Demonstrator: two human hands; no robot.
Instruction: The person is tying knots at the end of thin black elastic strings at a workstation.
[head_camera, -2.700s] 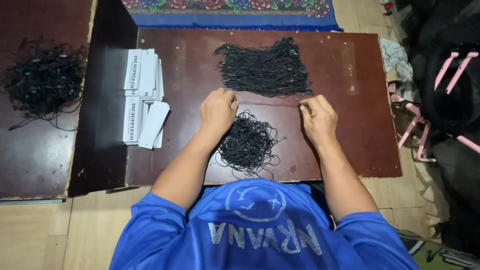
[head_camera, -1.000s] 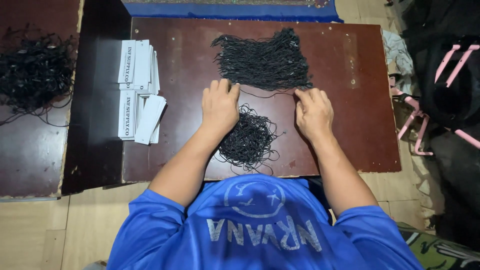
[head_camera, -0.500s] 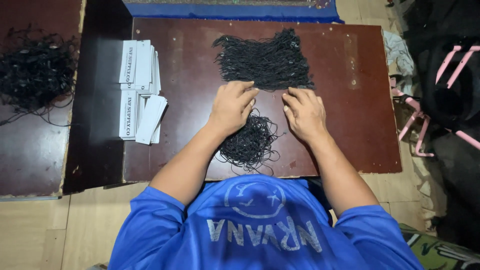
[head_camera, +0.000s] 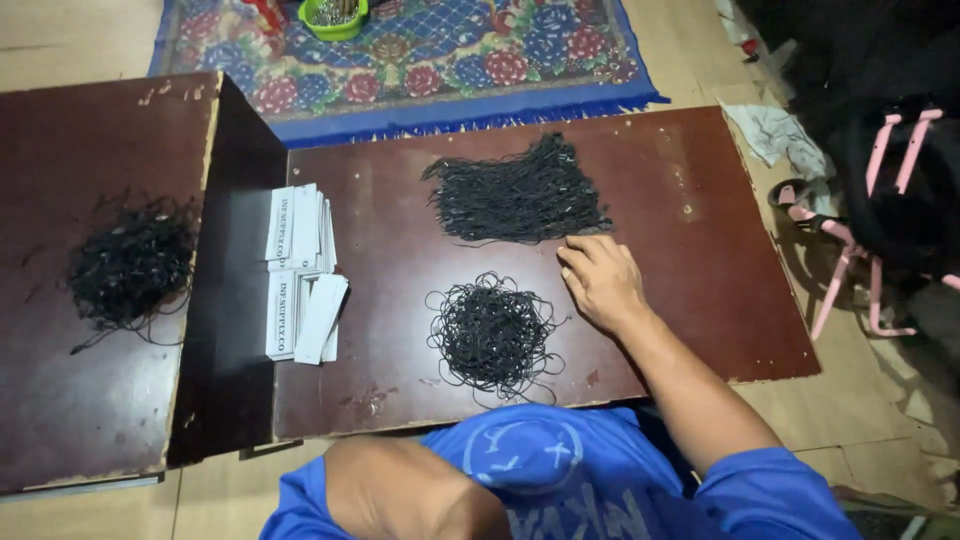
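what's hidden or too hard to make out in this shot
Head view only:
- Left hand: out of sight; the left arm bends back toward the body at the bottom edge.
- Right hand: fingertips touch the upper cord pile; any pinched strand is too fine to tell.
- Green bowl: cut off by the top edge.

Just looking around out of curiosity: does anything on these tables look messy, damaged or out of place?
Mostly tidy. The lower stack of white tags has slid askew, and the brown tabletop is scuffed and chipped at its edges. The right hand rests flat.
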